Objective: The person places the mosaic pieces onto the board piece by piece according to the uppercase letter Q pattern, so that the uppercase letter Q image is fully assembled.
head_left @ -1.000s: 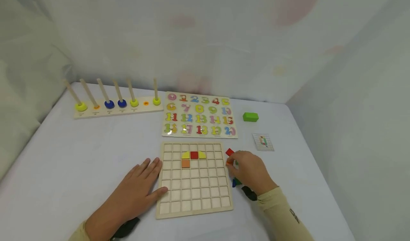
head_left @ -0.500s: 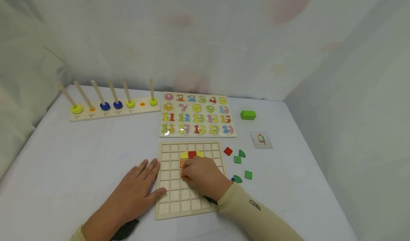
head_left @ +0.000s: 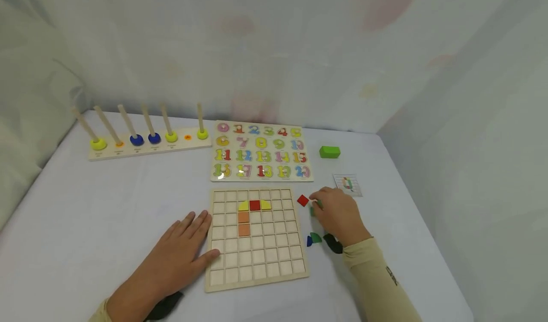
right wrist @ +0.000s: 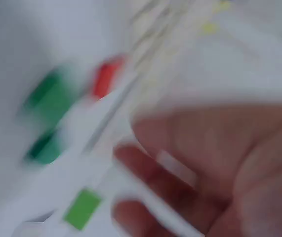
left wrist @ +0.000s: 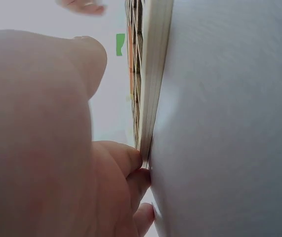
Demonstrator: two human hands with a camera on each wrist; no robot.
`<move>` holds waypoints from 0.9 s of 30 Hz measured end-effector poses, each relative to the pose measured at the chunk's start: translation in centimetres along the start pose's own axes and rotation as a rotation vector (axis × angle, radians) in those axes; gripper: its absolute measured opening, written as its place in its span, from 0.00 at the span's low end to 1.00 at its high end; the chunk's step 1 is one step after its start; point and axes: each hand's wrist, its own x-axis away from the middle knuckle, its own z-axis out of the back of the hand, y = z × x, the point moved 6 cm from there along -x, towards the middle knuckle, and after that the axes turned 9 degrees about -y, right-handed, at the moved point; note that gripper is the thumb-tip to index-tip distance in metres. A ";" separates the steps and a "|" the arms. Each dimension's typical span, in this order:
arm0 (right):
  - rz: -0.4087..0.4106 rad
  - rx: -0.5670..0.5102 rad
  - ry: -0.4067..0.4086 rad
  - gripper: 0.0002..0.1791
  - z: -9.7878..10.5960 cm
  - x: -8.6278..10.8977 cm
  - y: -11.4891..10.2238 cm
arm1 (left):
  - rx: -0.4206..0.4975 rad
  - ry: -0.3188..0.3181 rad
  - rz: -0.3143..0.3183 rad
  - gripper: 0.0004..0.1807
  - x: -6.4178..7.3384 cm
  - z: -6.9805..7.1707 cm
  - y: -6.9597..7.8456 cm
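The left hand (head_left: 181, 258) lies with straight fingers along the left edge of a wooden grid board (head_left: 259, 256), its thumb on the border. On the board sit a red square tile (head_left: 254, 205) between two yellow rounded tiles (head_left: 243, 206), and two orange square tiles (head_left: 244, 229) below the left yellow one. Right of the board, the right hand (head_left: 338, 215) hovers over loose tiles, fingertips near a green quarter-round tile (head_left: 320, 203). In the blurred right wrist view, nothing shows between its fingers. A green square tile (head_left: 313, 211) is partly hidden under it.
A loose red tile (head_left: 303, 200), another green quarter-round tile (head_left: 316, 237) and a blue tile (head_left: 309, 241) lie beside the board. Behind are a number puzzle (head_left: 262, 163), a peg stand (head_left: 150, 148), a green block (head_left: 329, 152) and a pattern card (head_left: 354, 185).
The right hand picked an orange tile from the right, set it on the board below the first orange one, and returned to the loose tiles. The left hand stays by the board.
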 end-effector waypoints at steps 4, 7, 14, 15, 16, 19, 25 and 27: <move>0.018 0.074 -0.131 0.14 -1.7 0.5 2.1 | 0.001 0.007 -0.006 0.51 0.1 -0.1 -0.3; 0.016 0.059 -0.149 0.15 -2.3 1.0 2.5 | 0.007 0.021 -0.025 0.50 0.2 0.2 -0.3; 0.051 0.015 -0.120 0.09 -2.2 1.1 1.5 | 0.010 0.018 -0.034 0.50 0.2 0.2 0.0; 0.068 -0.001 -0.106 0.08 -2.1 1.0 0.9 | 0.008 0.016 -0.032 0.50 0.2 0.2 -0.1; 0.096 -0.014 -0.089 0.07 -2.0 0.7 0.2 | 0.005 0.014 -0.030 0.50 0.2 0.2 -0.1; 0.238 -0.050 -0.048 0.06 -1.9 -0.1 -2.9 | -0.003 0.016 -0.029 0.50 0.2 0.2 -0.2; 0.488 -0.041 -0.057 0.06 -2.5 -1.8 -8.0 | 0.003 0.005 -0.017 0.50 -0.1 0.1 -0.2; 0.496 -0.003 -0.054 0.06 -2.8 -2.0 -8.5 | 0.005 -0.002 -0.016 0.50 -0.2 0.0 -0.1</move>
